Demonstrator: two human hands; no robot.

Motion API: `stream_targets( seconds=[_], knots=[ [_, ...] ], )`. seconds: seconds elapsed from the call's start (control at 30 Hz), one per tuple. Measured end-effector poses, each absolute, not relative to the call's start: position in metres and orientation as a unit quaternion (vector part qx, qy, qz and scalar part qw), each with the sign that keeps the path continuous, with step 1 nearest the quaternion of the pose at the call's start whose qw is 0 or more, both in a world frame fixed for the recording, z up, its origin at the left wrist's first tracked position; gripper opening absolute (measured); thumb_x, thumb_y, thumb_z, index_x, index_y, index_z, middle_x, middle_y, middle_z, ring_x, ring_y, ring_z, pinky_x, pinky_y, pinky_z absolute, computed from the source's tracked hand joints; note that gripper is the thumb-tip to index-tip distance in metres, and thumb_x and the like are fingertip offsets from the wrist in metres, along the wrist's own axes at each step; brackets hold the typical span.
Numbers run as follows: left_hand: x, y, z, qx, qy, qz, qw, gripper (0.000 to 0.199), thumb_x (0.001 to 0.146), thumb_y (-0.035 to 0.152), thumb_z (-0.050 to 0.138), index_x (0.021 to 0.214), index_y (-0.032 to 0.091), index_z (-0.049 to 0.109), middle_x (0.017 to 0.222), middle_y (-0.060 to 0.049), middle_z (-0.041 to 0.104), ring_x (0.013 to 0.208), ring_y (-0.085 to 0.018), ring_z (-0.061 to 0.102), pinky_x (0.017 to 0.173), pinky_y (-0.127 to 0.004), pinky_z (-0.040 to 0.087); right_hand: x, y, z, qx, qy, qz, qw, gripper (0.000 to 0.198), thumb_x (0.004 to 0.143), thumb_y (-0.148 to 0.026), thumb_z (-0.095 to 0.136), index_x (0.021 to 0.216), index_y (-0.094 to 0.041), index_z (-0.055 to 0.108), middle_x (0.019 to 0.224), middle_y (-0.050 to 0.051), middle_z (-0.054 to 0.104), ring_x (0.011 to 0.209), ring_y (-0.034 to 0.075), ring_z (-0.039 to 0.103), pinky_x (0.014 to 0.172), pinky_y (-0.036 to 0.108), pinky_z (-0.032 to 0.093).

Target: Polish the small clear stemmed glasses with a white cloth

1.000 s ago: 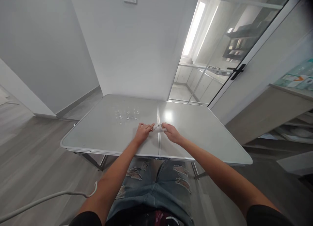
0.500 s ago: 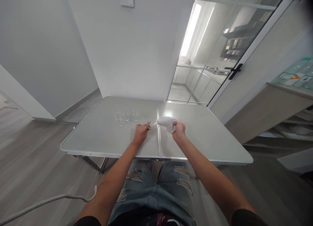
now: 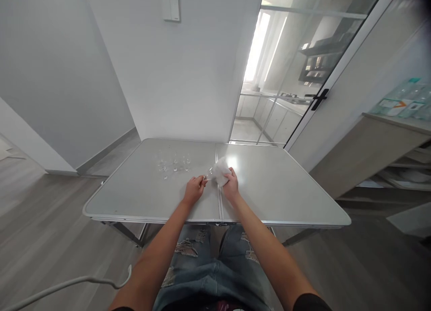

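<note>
My left hand pinches the near end of a small clear glass just above the table, left of the centre seam. Bunched in my right hand is a white cloth, pressed against the glass's other end. The cloth hides part of the glass, so its full shape is unclear. Several small clear glasses stand in a loose group on the table beyond my left hand.
A pale folding table with a metal rim spans the front. Behind it are a white wall and a glazed door. Plastic bottles stand on a shelf unit at the right. A grey cable curves at lower left.
My right hand has moved left with the cloth, bringing it against the glass. The cloth is now more bunched. My left hand keeps its hold, and the view has shifted slightly.
</note>
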State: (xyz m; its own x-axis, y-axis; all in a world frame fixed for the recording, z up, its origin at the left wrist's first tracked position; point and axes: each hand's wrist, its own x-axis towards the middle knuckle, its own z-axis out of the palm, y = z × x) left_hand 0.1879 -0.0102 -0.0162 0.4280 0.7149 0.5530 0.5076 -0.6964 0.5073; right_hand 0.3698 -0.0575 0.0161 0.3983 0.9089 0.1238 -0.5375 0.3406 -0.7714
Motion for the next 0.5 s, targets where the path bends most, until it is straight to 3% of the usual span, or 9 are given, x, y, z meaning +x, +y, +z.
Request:
stream_targets(
  seconds=[0.13, 0.3, 0.37, 0.5],
  knots=[
    [0.188, -0.01, -0.015, 0.846, 0.372, 0.361, 0.123, 0.029, 0.102, 0.035, 0.045, 0.082, 0.022, 0.06, 0.075, -0.004, 0.066, 0.074, -0.019, 0.059, 0.072, -0.03, 0.04, 0.357, -0.057, 0.009, -0.245, -0.27, 0.581, 0.727, 0.023, 0.065, -0.014, 0.059, 0.084, -0.025, 0.051, 0.079, -0.004, 0.062, 0.073, 0.017, 0.059, 0.067, 0.029, 0.05],
    [0.187, -0.008, -0.018, 0.829, 0.401, 0.373, 0.112, 0.027, 0.102, 0.033, 0.044, 0.083, 0.021, 0.06, 0.074, -0.004, 0.066, 0.072, -0.019, 0.058, 0.07, -0.029, 0.038, 0.353, -0.059, 0.0, -0.245, -0.327, 0.576, 0.708, 0.018, 0.061, -0.014, 0.059, 0.075, -0.023, 0.053, 0.074, -0.002, 0.06, 0.069, 0.017, 0.055, 0.067, 0.031, 0.049],
    [0.188, -0.007, -0.018, 0.821, 0.413, 0.382, 0.097, 0.026, 0.101, 0.033, 0.045, 0.085, 0.021, 0.062, 0.075, -0.004, 0.067, 0.071, -0.019, 0.059, 0.071, -0.03, 0.038, 0.352, -0.06, -0.001, -0.293, -0.398, 0.513, 0.702, 0.013, 0.063, -0.016, 0.06, 0.071, -0.023, 0.052, 0.078, 0.0, 0.06, 0.074, 0.019, 0.055, 0.072, 0.033, 0.05],
    [0.19, -0.005, -0.02, 0.831, 0.415, 0.365, 0.067, 0.026, 0.1, 0.029, 0.046, 0.085, 0.02, 0.065, 0.074, -0.005, 0.07, 0.067, -0.018, 0.06, 0.073, -0.031, 0.039, 0.344, -0.067, 0.002, -0.439, -0.569, 0.257, 0.646, 0.007, 0.071, -0.018, 0.057, 0.067, -0.022, 0.053, 0.11, 0.007, 0.063, 0.11, 0.025, 0.057, 0.099, 0.043, 0.047]
  ],
)
